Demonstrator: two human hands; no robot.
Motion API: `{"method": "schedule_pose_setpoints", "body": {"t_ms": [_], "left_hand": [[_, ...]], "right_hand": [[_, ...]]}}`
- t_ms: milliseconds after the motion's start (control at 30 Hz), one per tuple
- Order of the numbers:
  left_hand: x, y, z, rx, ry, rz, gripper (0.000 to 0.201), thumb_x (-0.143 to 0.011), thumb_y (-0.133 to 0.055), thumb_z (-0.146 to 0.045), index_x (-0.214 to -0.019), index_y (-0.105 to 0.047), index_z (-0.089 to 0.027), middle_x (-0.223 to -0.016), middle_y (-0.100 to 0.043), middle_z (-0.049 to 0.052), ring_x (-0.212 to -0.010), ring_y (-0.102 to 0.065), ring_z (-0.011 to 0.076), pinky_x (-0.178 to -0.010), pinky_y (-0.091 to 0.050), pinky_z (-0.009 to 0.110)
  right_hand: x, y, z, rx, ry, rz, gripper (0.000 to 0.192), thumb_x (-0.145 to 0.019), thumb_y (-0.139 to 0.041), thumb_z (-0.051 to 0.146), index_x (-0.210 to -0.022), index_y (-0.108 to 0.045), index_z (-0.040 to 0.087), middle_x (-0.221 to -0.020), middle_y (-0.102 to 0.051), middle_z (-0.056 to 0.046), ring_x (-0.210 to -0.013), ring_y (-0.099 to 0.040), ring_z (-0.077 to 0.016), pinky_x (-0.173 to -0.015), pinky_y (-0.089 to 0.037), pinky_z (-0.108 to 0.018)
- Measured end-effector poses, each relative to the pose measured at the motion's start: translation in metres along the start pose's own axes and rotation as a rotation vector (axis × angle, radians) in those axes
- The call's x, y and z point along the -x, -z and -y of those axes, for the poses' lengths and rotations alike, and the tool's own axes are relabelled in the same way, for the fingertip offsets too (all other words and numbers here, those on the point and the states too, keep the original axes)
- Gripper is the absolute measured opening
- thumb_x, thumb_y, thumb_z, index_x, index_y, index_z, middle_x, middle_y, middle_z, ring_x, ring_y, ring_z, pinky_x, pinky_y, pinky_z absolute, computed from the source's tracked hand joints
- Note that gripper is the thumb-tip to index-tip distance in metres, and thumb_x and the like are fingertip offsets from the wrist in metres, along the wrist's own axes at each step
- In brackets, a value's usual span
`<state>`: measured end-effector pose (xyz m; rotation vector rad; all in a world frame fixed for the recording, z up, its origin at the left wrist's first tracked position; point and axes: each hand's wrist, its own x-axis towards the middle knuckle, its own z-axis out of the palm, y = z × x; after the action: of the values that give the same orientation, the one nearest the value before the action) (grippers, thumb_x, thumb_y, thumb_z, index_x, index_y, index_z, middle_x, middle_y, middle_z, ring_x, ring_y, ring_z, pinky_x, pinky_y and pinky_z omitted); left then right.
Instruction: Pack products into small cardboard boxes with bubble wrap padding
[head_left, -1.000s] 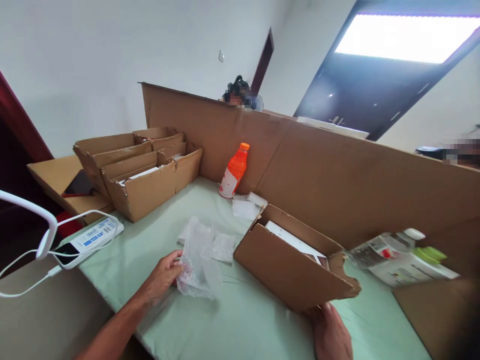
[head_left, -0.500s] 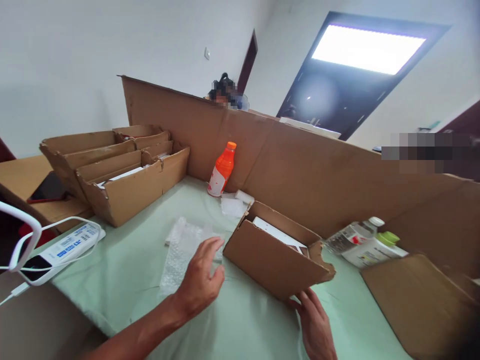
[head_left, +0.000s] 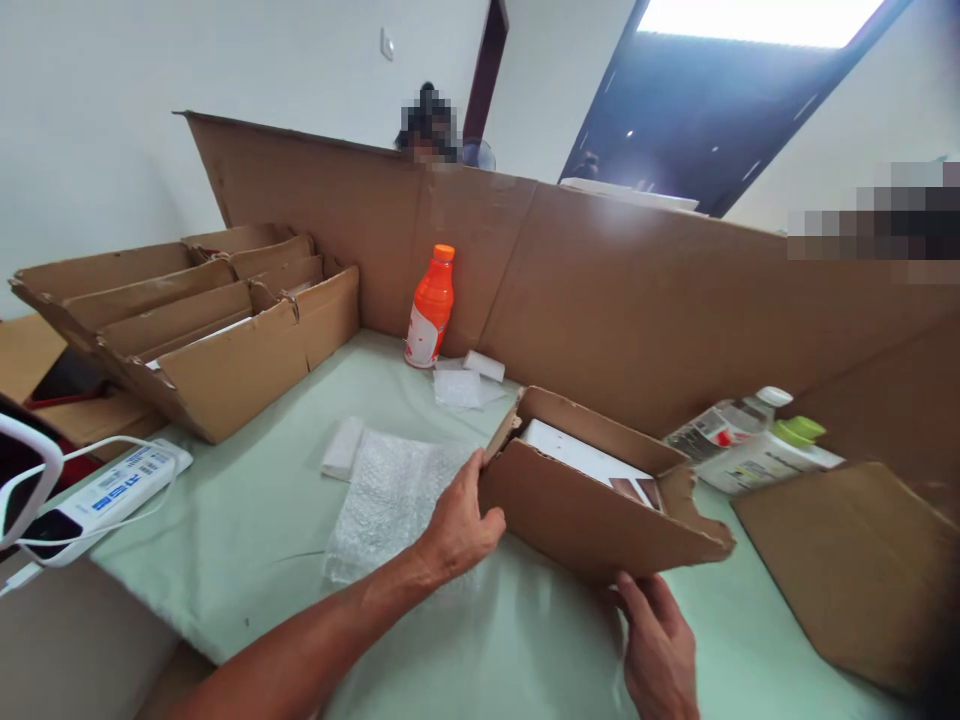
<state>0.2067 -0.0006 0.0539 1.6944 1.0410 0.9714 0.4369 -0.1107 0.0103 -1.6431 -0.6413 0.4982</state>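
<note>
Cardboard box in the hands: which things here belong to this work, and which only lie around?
In the work: left hand and right hand on the open cardboard box; bubble wrap beside it.

Lying about: orange bottle, power strip, two bottles on their sides, stacked boxes.

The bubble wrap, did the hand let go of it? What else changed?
Yes. The left hand let go of the clear bubble wrap sheet, which now lies flat on the pale green table, and moved right to grip the left end of the open brown cardboard box. The right hand stayed at the box's near edge. The orange bottle stayed put.
</note>
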Motion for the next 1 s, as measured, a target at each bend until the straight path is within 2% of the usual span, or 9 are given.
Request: {"method": "schedule_pose_setpoints", "body": {"t_ms": [67, 133, 300, 400, 500, 667, 800, 900, 1000], "left_hand": [[0.007, 0.001, 0.004, -0.108, -0.071, 0.063, 0.076, -0.073, -0.056, -0.017, -0.147, -0.04, -0.009, -0.145, -0.054, 0.018, -0.137, -0.049, 0.0312, -0.118, -0.037, 0.045], [0.018, 0.011, 0.012, -0.278, -0.155, 0.052, 0.071, -0.073, -0.057, -0.016, -0.143, -0.047, -0.014, -0.144, -0.055, 0.016, -0.139, -0.046, 0.0337, -0.119, -0.034, 0.051], [0.057, 0.074, 0.053, -0.609, -0.259, -0.238, 0.052, -0.084, -0.051, -0.017, -0.137, -0.053, -0.018, -0.145, -0.052, 0.014, -0.141, -0.04, 0.0323, -0.115, -0.036, 0.056], [0.078, 0.116, 0.078, -0.721, -0.167, -0.358, 0.043, -0.087, -0.049, -0.022, -0.129, -0.057, -0.02, -0.139, -0.056, 0.015, -0.134, -0.047, 0.0322, -0.11, -0.041, 0.057], [0.086, 0.148, 0.092, -0.749, -0.049, -0.37, 0.041, -0.087, -0.05, -0.027, -0.126, -0.059, -0.019, -0.138, -0.055, 0.015, -0.129, -0.052, 0.0327, -0.104, -0.047, 0.052], [0.059, 0.188, 0.092, -0.722, 0.219, -0.353, 0.055, -0.088, -0.048, -0.035, -0.14, -0.048, -0.017, -0.144, -0.05, 0.015, -0.104, -0.066, 0.0243, -0.084, -0.056, 0.036], [0.021, 0.2, 0.091, -0.78, 0.358, -0.259, 0.062, -0.087, -0.053, -0.037, -0.143, -0.043, -0.012, -0.127, -0.064, 0.015, -0.095, -0.068, 0.0246, -0.083, -0.051, 0.035], [0.0, 0.195, 0.091, -0.808, 0.356, -0.18, 0.052, -0.085, -0.055, -0.031, -0.134, -0.054, -0.016, -0.112, -0.071, 0.01, -0.097, -0.067, 0.0262, -0.077, -0.048, 0.031], [-0.015, 0.19, 0.091, -0.837, 0.344, -0.124, 0.041, -0.083, -0.054, -0.023, -0.124, -0.063, -0.021, -0.104, -0.074, 0.007, -0.094, -0.068, 0.0248, -0.071, -0.045, 0.028]], "right_hand": [[-0.003, 0.005, 0.001, -0.03, -0.004, -0.035, 0.048, -0.064, -0.075, 0.053, -0.096, -0.067, 0.018, -0.085, -0.067, -0.001, -0.079, -0.056, -0.0188, -0.073, -0.047, -0.031], [-0.003, 0.008, 0.005, -0.024, 0.008, -0.047, 0.049, -0.064, -0.076, 0.051, -0.098, -0.067, 0.018, -0.088, -0.067, -0.001, -0.084, -0.057, -0.0194, -0.076, -0.047, -0.032], [0.004, 0.01, 0.018, 0.088, 0.035, -0.17, 0.055, -0.066, -0.074, 0.053, -0.106, -0.066, 0.016, -0.1, -0.07, -0.006, -0.098, -0.061, -0.025, -0.088, -0.048, -0.038], [0.001, 0.017, 0.023, 0.193, 0.021, -0.152, 0.054, -0.066, -0.071, 0.059, -0.097, -0.068, 0.016, -0.092, -0.072, -0.007, -0.094, -0.064, -0.0271, -0.086, -0.049, -0.04], [-0.006, 0.026, 0.025, 0.317, -0.026, -0.058, 0.057, -0.062, -0.069, 0.064, -0.094, -0.068, 0.017, -0.089, -0.074, -0.009, -0.092, -0.067, -0.031, -0.084, -0.049, -0.042], [0.006, 0.032, 0.026, 0.595, -0.066, 0.154, 0.058, -0.054, -0.066, 0.07, -0.087, -0.071, 0.022, -0.087, -0.078, -0.01, -0.085, -0.071, -0.0338, -0.076, -0.051, -0.043], [0.047, -0.002, 0.025, 0.711, 0.097, 0.431, 0.047, -0.072, -0.057, 0.07, -0.082, -0.073, 0.027, -0.081, -0.078, -0.006, -0.071, -0.071, -0.0275, -0.064, -0.05, -0.036], [0.074, -0.053, 0.027, 0.819, 0.336, 0.511, 0.039, -0.085, -0.054, 0.06, -0.088, -0.072, 0.025, -0.083, -0.076, -0.008, -0.073, -0.07, -0.0269, -0.064, -0.047, -0.034], [0.085, -0.101, 0.031, 0.853, 0.521, 0.577, 0.021, -0.087, -0.057, 0.039, -0.087, -0.068, 0.021, -0.087, -0.073, -0.01, -0.08, -0.068, -0.0265, -0.071, -0.046, -0.033]]}}
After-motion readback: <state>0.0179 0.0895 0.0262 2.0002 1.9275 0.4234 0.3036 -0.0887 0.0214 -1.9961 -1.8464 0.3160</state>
